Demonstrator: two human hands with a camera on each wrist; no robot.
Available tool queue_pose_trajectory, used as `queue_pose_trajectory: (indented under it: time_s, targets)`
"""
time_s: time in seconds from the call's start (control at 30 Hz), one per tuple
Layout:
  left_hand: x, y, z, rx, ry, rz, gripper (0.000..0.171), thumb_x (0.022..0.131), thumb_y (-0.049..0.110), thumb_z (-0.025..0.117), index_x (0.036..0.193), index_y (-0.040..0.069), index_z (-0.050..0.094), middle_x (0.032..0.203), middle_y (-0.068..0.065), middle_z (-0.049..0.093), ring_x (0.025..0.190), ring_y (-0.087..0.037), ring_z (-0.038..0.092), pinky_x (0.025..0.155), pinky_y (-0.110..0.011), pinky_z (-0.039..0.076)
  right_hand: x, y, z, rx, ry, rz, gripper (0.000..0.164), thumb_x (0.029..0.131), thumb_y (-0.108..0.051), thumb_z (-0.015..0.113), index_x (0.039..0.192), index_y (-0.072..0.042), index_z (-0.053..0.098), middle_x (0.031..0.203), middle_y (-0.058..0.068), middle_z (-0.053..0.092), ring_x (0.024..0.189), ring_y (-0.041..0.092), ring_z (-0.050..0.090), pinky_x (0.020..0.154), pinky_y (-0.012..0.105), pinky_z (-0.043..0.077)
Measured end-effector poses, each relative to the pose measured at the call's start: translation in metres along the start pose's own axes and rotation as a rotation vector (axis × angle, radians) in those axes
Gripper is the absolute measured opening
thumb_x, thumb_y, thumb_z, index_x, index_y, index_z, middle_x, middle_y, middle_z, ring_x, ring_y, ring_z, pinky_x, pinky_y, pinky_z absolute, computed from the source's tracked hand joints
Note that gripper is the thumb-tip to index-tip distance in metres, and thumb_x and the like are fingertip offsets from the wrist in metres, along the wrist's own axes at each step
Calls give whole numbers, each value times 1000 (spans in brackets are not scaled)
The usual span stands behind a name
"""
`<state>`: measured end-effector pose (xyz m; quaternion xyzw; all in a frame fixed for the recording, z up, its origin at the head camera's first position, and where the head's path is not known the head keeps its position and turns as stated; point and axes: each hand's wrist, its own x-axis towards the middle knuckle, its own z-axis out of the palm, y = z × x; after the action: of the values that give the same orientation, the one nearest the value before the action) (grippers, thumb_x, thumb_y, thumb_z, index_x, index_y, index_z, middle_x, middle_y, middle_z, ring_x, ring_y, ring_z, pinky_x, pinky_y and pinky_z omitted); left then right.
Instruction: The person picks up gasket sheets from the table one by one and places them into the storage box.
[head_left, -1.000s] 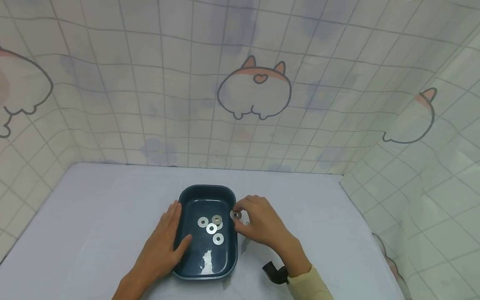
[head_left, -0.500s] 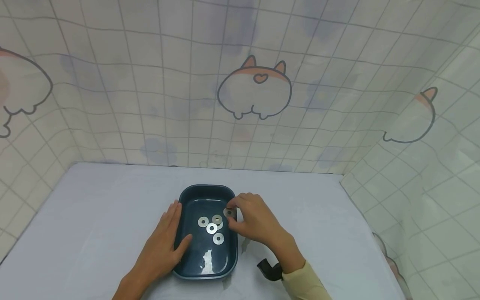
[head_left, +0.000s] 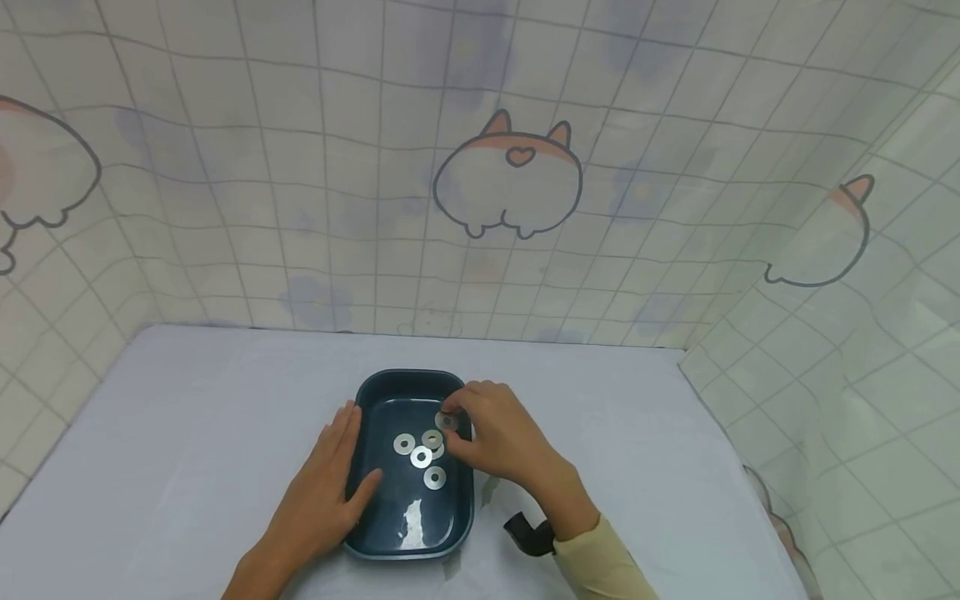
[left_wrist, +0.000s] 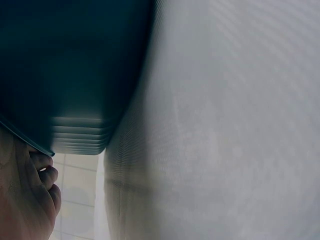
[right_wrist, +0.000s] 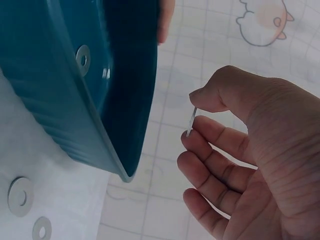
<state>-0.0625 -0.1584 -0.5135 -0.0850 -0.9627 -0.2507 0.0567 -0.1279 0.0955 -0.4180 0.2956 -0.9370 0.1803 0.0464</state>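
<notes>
A dark blue rectangular tray stands on the table. Inside it lie several flat metal washers, some overlapping. Over the tray's right part, my right hand pinches another washer between thumb and fingertips. The right wrist view shows that washer edge-on, above the rim, with the other fingers loosely bent. My left hand rests against the tray's left side, fingers straight along the rim and thumb over the edge. In the left wrist view only part of this hand shows beside the tray wall.
Two loose washers lie on the white tabletop outside the tray, seen in the right wrist view. A black curved piece sits at my right wrist. A tile-patterned curtain with cartoon animals hangs behind the table.
My right hand has moved left with the pinched washer, from beside the tray's right rim to over its inside. The left hand stays on the tray's left side.
</notes>
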Motion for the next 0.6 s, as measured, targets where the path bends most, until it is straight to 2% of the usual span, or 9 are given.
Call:
queue_pose_trajectory:
  time_s: [0.33,0.4,0.5,0.57,0.6]
  targets:
    - [0,2,-1,-1,21,14,91,101,43,64,170,8,16,178,-15,21,163,-39,28,129,-60,32,7,-4,1,-5,-25,-15,27,92,-27,79,117,-15,78,108,-4,78,101,14,66,100,38,58]
    - [-1,2,-1,-3,21,14,91,102,43,64,170,8,16,178,-15,21,164,-38,28,135,-52,24,8,-4,2,-8,-27,-17,27,93,-27,78,117,-16,78,108,-4,78,101,14,66,100,38,58]
    - [-2,1,-1,-11,19,13,90,102,43,63,171,9,15,178,-14,20,164,-37,27,137,-31,6,10,-5,4,-4,-41,-17,28,94,-28,78,119,-16,77,111,-4,78,104,15,67,101,39,57]
    - [-2,0,-1,-13,22,17,90,103,43,62,171,9,15,178,-15,21,164,-37,27,135,-25,1,10,-6,4,3,-59,-11,32,95,-30,78,123,-15,76,116,-2,77,110,17,68,105,41,57]
    - [-2,0,-1,-14,24,20,90,102,43,63,171,8,16,178,-15,21,164,-37,27,136,-26,2,10,-6,5,4,-69,-6,33,95,-30,78,125,-15,75,119,-1,77,113,18,68,107,41,56]
